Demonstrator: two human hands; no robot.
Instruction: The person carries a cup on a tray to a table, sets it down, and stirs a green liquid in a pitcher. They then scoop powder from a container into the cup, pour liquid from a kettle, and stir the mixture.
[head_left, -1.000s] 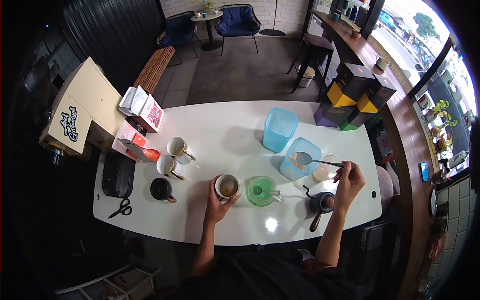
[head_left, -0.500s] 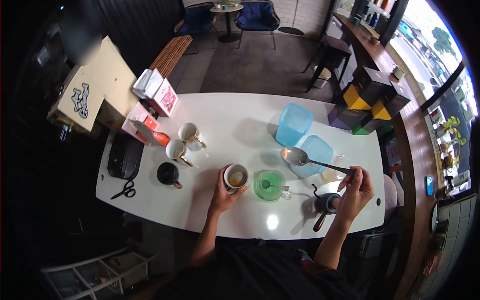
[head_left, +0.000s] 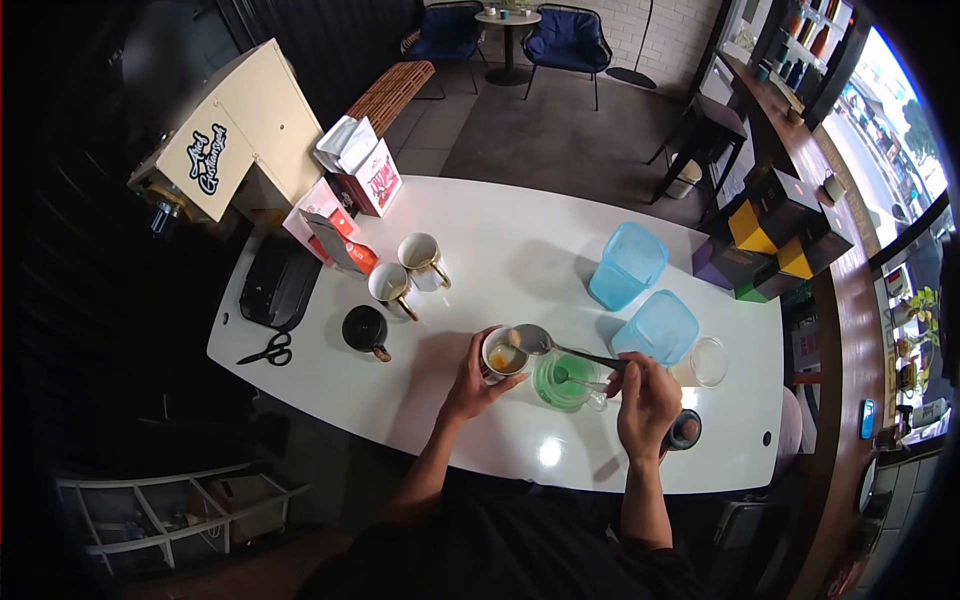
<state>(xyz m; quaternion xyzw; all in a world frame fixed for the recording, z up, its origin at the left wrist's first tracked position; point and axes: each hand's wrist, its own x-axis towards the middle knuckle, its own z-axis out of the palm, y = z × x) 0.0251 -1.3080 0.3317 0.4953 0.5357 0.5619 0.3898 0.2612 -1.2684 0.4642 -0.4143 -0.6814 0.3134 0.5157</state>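
Observation:
My left hand (head_left: 474, 385) is wrapped around a white cup (head_left: 489, 374), which has a little orange-yellow stuff inside. In my right hand (head_left: 648, 404) is a large metal spoon (head_left: 585, 356), its bowl over the cup's right rim. Between the hands a glass cup of green liquid (head_left: 556, 392) stands on the table with a small spoon (head_left: 582, 381) leaning in it. Close to my right wrist is a dark hand grinder (head_left: 684, 430), partly hidden by the hand.
Two blue plastic containers (head_left: 628, 267) and a clear cup (head_left: 708, 363) stand at the right of the white table (head_left: 500, 220). To the left are two white mugs (head_left: 390, 287), a black mug (head_left: 365, 329), scissors (head_left: 268, 350) and a black case (head_left: 276, 283). Dark boxes (head_left: 775, 225) are stacked at the far right.
My right hand has moved left, carrying the large spoon from above the blue containers to the cup's rim. The left hand keeps its hold on the cup. The view has shifted slightly.

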